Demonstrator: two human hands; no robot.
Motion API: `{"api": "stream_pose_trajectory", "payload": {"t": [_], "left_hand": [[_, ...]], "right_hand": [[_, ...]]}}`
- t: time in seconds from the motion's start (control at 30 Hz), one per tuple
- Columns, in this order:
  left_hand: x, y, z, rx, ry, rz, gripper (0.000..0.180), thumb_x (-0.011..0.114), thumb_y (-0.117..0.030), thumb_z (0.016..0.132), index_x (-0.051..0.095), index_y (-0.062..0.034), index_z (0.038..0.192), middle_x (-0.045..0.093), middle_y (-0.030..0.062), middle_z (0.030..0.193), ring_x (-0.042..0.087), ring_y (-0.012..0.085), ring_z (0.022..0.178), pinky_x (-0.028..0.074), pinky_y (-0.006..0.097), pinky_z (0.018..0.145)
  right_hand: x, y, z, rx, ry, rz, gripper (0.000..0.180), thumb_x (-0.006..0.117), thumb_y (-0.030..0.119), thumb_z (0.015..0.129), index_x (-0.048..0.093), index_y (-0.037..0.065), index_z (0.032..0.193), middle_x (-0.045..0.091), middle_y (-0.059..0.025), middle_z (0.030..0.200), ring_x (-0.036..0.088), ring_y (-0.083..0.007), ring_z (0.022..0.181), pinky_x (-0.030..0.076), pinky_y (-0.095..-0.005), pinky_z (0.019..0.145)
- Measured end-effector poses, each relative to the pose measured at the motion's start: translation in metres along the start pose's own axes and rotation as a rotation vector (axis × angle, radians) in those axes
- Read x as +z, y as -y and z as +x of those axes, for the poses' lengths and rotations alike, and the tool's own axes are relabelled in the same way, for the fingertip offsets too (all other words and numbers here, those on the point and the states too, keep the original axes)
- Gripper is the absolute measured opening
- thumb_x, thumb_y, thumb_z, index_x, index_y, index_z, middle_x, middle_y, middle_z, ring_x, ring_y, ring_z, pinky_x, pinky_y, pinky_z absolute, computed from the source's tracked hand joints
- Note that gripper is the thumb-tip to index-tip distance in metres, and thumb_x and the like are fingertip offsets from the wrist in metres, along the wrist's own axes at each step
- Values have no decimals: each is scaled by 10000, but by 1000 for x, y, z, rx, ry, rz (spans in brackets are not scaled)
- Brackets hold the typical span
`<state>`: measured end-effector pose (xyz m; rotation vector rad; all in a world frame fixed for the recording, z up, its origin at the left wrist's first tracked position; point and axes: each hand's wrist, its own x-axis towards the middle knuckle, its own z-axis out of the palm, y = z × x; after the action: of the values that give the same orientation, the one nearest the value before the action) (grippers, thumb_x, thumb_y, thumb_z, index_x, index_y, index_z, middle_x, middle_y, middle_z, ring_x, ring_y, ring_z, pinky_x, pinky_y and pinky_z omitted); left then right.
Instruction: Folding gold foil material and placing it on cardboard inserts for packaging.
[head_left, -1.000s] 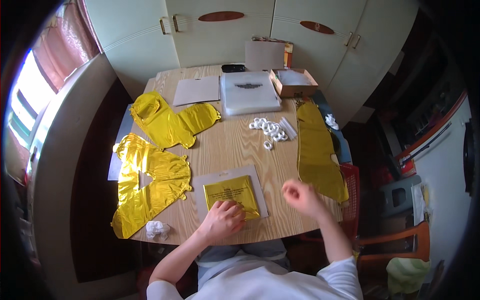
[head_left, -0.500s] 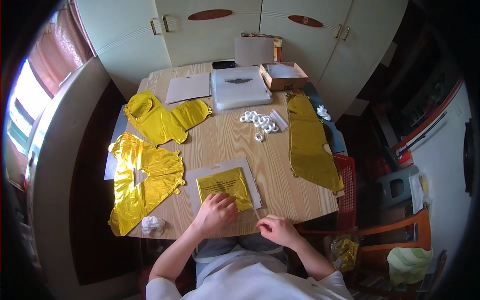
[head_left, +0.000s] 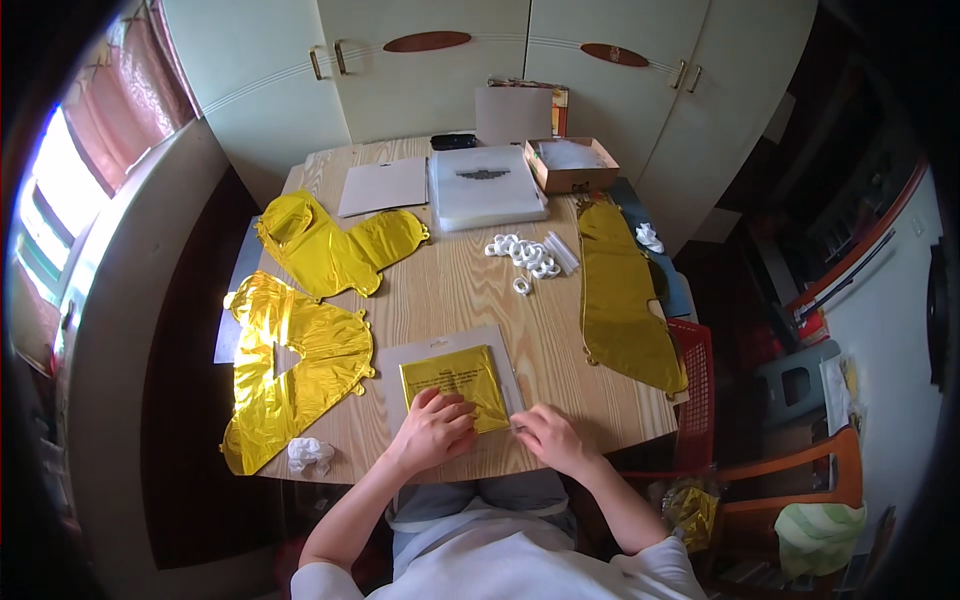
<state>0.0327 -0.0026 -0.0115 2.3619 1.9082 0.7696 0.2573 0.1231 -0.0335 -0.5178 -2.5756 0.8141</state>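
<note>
A folded gold foil balloon point(head_left: 456, 370) with dark print lies on a grey card point(head_left: 395, 385) with a hanging slot, close to the table's front edge. My left hand point(head_left: 435, 430) presses on the balloon's near part, its fingers curled together. At the card's lower right edge, my right hand point(head_left: 555, 440) is closed in a pinch; a small dark bit shows at its fingertips, too small to name. Flat gold foil balloons lie at the left, one far point(head_left: 335, 245) and one near point(head_left: 290, 370). Another long gold balloon point(head_left: 625, 310) stretches along the right side.
White ribbon rings point(head_left: 525, 255) and clear tubes point(head_left: 562, 252) lie mid-table. Behind them are stacked clear plastic bags point(head_left: 490, 205), a cardboard box point(head_left: 575, 180) and a grey card point(head_left: 385, 187). Crumpled white tissue point(head_left: 310, 455) sits front left. A red basket point(head_left: 695, 400) and wooden chair point(head_left: 845, 470) stand right.
My right hand has moved slightly up to the card's lower right edge, its fingertips nearer the foil. My left hand stays on the folded balloon. The whole view has shifted slightly.
</note>
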Motion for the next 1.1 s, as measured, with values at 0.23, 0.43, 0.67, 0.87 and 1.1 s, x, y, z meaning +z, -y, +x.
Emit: {"api": "stream_pose_trajectory", "payload": {"t": [0.23,0.43,0.67,0.87,1.1], "left_hand": [[-1,1,-1,11,0,-8,196,717,-255,798,648,-112,914,660,7,1121,586,205,1107,391,470,1028],[3,3,0,46,14,36,188,701,-265,827,645,-119,930,651,7,1129,588,194,1106,396,472,1028],[0,6,-3,37,47,-19,189,693,-253,836,649,-124,969,633,34,1188,565,216,1175,382,488,1047],[-34,11,-27,-118,68,-12,271,680,-227,836,653,-129,1087,594,74,1264,520,261,1245,378,479,1055],[-32,15,-41,-124,83,14,273,669,-253,845,628,-123,1081,598,71,1250,508,258,1258,371,468,1055]], "right_hand": [[-14,1,24,-281,-46,-229,341,712,157,789,628,95,1113,619,-52,1168,565,-226,1145,471,-359,942],[-11,-3,27,-329,-13,-349,307,671,131,758,632,69,1057,621,-82,1177,578,-231,1137,490,-360,950],[-9,3,30,-329,-21,-380,264,671,151,742,616,68,986,621,-81,1100,597,-248,1052,507,-349,906],[-22,14,36,-282,21,-320,264,692,240,775,618,90,979,599,-65,1154,558,-230,1092,464,-371,923],[-13,2,57,-274,26,-412,152,684,234,807,650,128,910,601,-53,1051,592,-225,920,524,-344,769]]}}
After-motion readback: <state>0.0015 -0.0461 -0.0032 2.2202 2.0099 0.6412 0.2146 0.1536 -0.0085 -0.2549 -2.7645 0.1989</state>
